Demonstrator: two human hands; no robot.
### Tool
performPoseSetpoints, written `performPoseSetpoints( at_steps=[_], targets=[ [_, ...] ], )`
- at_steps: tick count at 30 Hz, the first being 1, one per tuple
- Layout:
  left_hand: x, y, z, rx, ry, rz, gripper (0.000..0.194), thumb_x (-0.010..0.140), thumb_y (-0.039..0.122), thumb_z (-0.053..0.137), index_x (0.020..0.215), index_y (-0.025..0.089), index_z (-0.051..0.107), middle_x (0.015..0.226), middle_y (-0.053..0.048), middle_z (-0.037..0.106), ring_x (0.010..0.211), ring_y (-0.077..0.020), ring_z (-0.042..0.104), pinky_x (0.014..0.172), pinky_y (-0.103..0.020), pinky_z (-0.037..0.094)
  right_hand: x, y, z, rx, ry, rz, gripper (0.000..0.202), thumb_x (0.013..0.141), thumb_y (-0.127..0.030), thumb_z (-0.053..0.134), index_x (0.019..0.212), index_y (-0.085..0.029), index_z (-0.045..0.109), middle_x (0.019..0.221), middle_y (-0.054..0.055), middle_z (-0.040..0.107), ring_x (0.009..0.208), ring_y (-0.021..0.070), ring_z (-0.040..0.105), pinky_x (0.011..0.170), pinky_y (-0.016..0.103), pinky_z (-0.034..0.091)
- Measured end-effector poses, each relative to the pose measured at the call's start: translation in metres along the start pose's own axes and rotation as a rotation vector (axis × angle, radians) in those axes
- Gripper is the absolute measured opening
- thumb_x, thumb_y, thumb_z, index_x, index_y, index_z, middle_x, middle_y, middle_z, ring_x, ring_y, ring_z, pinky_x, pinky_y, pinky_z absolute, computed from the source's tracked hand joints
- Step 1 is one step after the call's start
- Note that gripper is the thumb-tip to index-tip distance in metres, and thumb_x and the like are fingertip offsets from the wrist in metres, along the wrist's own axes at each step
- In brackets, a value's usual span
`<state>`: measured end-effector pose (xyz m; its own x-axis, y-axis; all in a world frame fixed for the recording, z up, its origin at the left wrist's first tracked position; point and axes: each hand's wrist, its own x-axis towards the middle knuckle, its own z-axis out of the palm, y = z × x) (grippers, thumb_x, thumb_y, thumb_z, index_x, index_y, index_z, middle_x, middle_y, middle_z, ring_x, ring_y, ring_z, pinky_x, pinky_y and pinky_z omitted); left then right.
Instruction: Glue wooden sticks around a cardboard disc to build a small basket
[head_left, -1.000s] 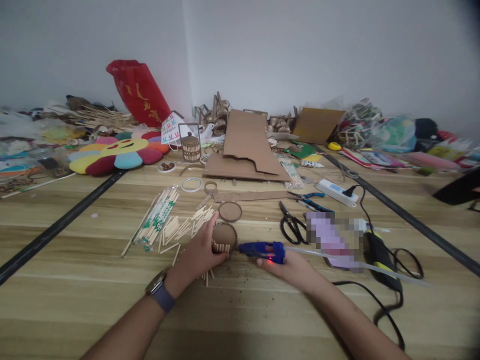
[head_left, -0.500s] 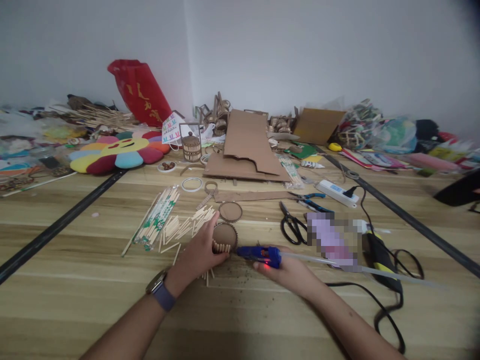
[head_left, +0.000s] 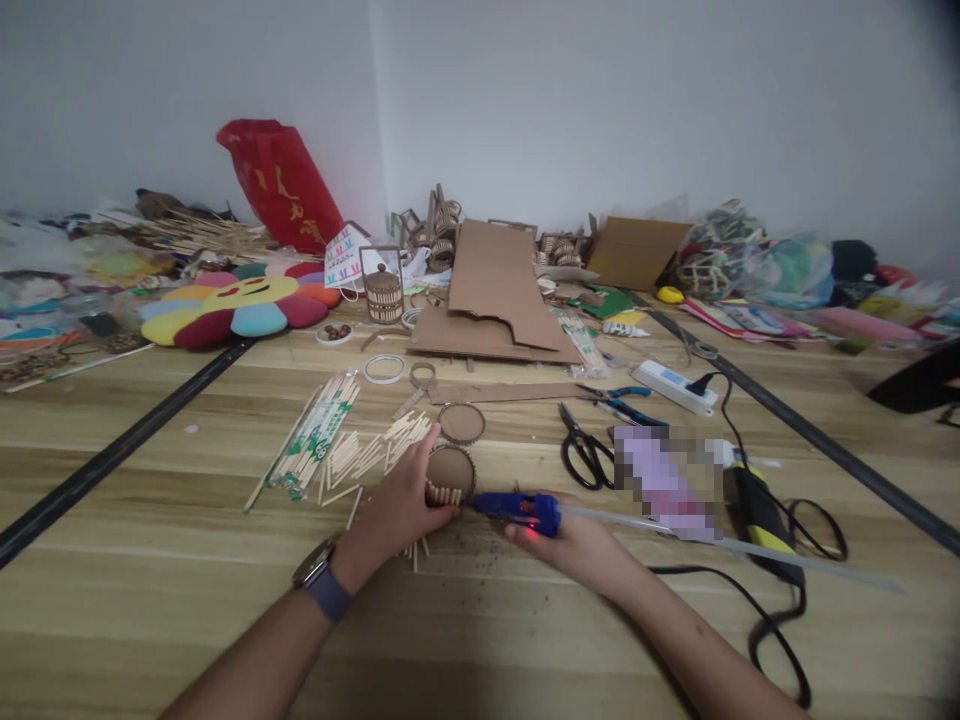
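Sitting just below the middle of the frame, a round cardboard piece shows a flat brown base ringed by a thin, darker rim with a fine, ridged edge. Along its near left side, a row of short sticks is lined up closely, pale against the brown, like a curved little fence. The left hand, with a watch on a dark bluish band at the wrist, grasps this piece from the left, fingers spread toward its far side and thumb by the near end of the row. The right hand is wrapped around a blue glue gun whose nozzle points left at the rim; whether the tip touches it is too small to tell. A red light glows on the gun, and a long translucent glue stick trails from its back toward the right. Just above the piece lies a smaller cardboard disc with a similar dark edge. Loose sticks are scattered left of centre, beside wrapped stick bundles. Black-handled scissors lie right of centre, and a lidded model bucket, banded in pale and brown, stands above and left of centre.
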<state>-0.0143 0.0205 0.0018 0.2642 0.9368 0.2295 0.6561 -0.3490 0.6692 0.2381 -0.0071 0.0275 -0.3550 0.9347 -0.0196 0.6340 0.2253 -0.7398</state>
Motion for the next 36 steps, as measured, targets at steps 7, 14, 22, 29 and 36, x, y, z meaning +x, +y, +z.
performPoseSetpoints(
  at_steps=[7, 14, 22, 29, 36],
  targets=[
    [0.0006, 0.0022, -0.0012, -0.007, 0.005, 0.015, 0.098, 0.069, 0.018, 0.074, 0.153, 0.023, 0.025, 0.154, -0.012, 0.044, 0.145, -0.0296, 0.039, 0.117, -0.047, 0.037, -0.0003, -0.0009, 0.0013, -0.009, 0.009, -0.008, 0.031, 0.082, -0.047, 0.061, 0.089, -0.022, 0.077, 0.091, 0.008, 0.077, 0.083, 0.0281, 0.071, 0.076, 0.035, 0.055],
    [-0.0001, 0.0014, -0.0004, 0.000, 0.011, 0.026, 0.097, 0.070, 0.017, 0.075, 0.153, 0.023, 0.026, 0.153, -0.013, 0.044, 0.145, -0.0299, 0.039, 0.117, -0.047, 0.037, -0.0019, -0.0037, -0.0001, -0.028, 0.039, 0.004, 0.031, 0.081, -0.048, 0.063, 0.092, -0.023, 0.077, 0.093, 0.008, 0.078, 0.086, 0.0287, 0.072, 0.078, 0.035, 0.055],
    [0.0004, 0.0022, -0.0011, 0.007, -0.005, 0.015, 0.098, 0.069, 0.017, 0.075, 0.154, 0.022, 0.025, 0.154, -0.013, 0.044, 0.145, -0.0313, 0.038, 0.117, -0.048, 0.036, -0.0012, -0.0044, 0.0002, -0.046, 0.027, -0.032, 0.034, 0.083, -0.047, 0.058, 0.092, -0.020, 0.076, 0.092, 0.009, 0.078, 0.084, 0.0277, 0.072, 0.077, 0.035, 0.057],
    [0.0007, 0.0012, 0.0002, -0.001, 0.001, 0.025, 0.097, 0.069, 0.017, 0.074, 0.153, 0.021, 0.025, 0.153, -0.013, 0.045, 0.145, -0.0304, 0.039, 0.118, -0.046, 0.036, -0.0021, -0.0056, 0.0001, -0.033, 0.040, -0.052, 0.031, 0.084, -0.046, 0.059, 0.092, -0.021, 0.076, 0.092, 0.007, 0.078, 0.081, 0.0258, 0.072, 0.076, 0.033, 0.057],
    [0.0016, -0.0006, -0.0002, -0.003, -0.001, 0.027, 0.098, 0.070, 0.018, 0.075, 0.154, 0.021, 0.024, 0.155, -0.015, 0.041, 0.145, -0.0308, 0.037, 0.117, -0.048, 0.036, 0.0012, -0.0008, 0.0005, 0.115, 0.086, 0.041, 0.034, 0.080, -0.050, 0.062, 0.093, -0.023, 0.077, 0.094, 0.006, 0.078, 0.088, 0.0274, 0.071, 0.081, 0.036, 0.056]
  ],
)
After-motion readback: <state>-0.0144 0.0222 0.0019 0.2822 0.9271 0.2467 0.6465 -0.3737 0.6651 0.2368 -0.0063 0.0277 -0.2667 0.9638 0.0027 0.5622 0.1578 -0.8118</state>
